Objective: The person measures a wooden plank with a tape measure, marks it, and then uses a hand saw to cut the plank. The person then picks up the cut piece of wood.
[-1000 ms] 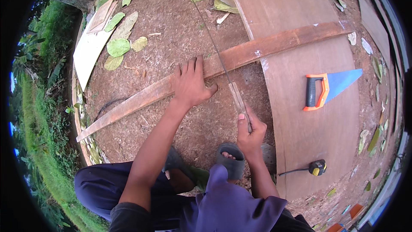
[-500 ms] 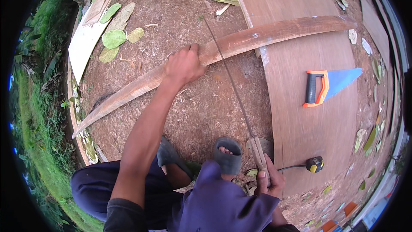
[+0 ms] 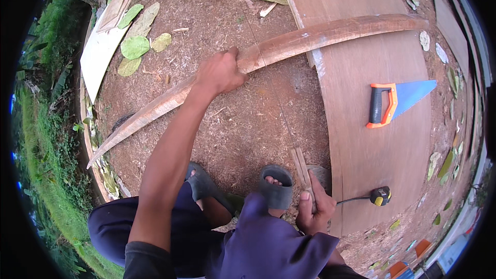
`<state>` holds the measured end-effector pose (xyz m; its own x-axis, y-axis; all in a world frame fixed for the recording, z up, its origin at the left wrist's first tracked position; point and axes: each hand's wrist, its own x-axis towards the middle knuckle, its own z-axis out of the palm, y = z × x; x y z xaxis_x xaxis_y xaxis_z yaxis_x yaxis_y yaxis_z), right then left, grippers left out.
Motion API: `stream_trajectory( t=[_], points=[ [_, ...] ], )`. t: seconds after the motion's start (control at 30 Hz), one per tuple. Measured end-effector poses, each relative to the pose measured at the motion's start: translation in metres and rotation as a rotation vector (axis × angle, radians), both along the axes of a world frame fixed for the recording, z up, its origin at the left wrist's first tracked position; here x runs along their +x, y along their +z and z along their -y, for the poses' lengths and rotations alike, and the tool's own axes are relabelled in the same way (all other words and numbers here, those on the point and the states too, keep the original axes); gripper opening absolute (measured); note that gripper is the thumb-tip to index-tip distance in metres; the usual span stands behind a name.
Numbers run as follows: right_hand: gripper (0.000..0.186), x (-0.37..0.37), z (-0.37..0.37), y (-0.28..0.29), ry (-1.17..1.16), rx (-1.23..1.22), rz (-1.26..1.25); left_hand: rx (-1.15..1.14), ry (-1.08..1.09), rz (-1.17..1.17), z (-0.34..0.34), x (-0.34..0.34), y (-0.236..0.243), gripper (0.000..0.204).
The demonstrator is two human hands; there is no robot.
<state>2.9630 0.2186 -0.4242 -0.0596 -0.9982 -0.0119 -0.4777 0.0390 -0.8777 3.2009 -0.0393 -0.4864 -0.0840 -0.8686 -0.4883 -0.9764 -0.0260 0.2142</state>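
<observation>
A long wooden beam (image 3: 289, 45) lies slantwise, its right part on a plywood sheet and its left part over the bare ground. My left hand (image 3: 221, 71) is wrapped over the beam near its middle. In my right hand (image 3: 316, 204) is the wooden handle (image 3: 300, 168) of a thin-bladed handsaw, low by my foot. The saw's blade (image 3: 285, 119) appears almost edge-on as a thin dark line. It runs up to the beam and crosses it just right of my left hand. How deep the blade sits in the wood I cannot tell.
On the plywood sheet (image 3: 372, 160) lie a second handsaw (image 3: 395, 102) with a blue blade and orange-black handle, and a black-yellow tape measure (image 3: 380, 196). My sandalled foot (image 3: 276, 186) is beside the saw handle. Leaves (image 3: 135, 46) and a white board (image 3: 103, 57) lie at the left.
The saw has turned so its blade looks thinner, and its handle has shifted up and left with my right hand. My left hand stays on the beam.
</observation>
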Motion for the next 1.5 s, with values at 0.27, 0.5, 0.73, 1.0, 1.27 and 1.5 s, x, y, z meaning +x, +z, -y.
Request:
stream_trajectory(
  t=[0.27,0.5,0.73,1.0,1.27,1.5],
  points=[
    [0.046,0.014,0.025,0.021,-0.044,0.120,0.011,-0.158,0.017,0.039,-0.020,-0.007,-0.008,0.060],
    [0.047,-0.031,-0.045,0.077,-0.015,0.282,0.025,-0.255,0.017,0.066,-0.027,-0.008,-0.025,0.057],
    [0.044,0.029,0.075,-0.005,-0.045,0.223,-0.006,-0.237,0.014,0.093,-0.027,-0.010,-0.023,0.054],
    [0.045,-0.016,-0.029,0.036,-0.013,0.103,-0.015,-0.343,0.005,0.100,-0.031,-0.010,-0.033,0.050],
    [0.043,0.032,0.062,-0.006,-0.063,0.192,0.067,-0.280,-0.006,0.086,-0.038,-0.010,-0.034,0.054],
    [0.042,-0.001,-0.009,0.027,-0.039,0.176,0.068,-0.313,0.002,0.109,-0.043,-0.016,-0.031,0.051]
  ],
)
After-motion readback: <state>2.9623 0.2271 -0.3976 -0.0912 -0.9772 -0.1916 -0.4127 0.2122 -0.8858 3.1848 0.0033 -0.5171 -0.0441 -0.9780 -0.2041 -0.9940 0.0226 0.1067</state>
